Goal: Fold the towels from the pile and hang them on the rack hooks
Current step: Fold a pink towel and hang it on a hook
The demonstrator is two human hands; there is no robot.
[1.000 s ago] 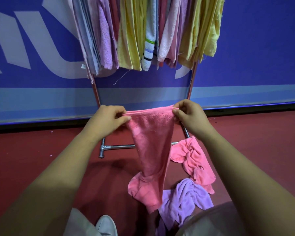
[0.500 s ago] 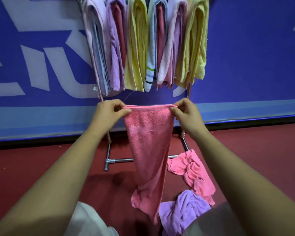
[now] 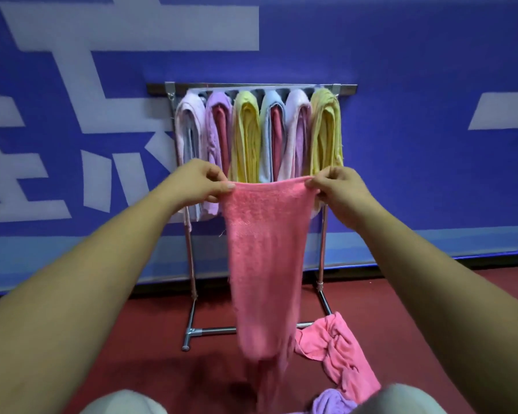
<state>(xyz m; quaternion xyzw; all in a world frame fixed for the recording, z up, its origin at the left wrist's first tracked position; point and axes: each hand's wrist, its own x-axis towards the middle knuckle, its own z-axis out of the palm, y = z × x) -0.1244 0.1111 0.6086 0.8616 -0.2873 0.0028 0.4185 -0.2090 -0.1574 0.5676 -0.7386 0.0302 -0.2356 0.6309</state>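
Note:
A pink towel hangs lengthwise in front of me, its lower end off the floor. My left hand pinches its top left corner and my right hand pinches the top right corner, so the top edge is stretched between them. Behind it stands the metal rack, with several folded towels in pink, lilac, yellow and blue hanging side by side from its top bar. The held towel hides the lower parts of the middle ones.
On the red floor at the rack's right foot lie a crumpled pink towel and a lilac towel. The rack's base bar runs across the floor. A blue wall with white lettering stands close behind. My knees show at the bottom.
Both hands have risen with the pink towel and lifted its lower end off the floor. My view has tilted up, so the rack's top bar now shows.

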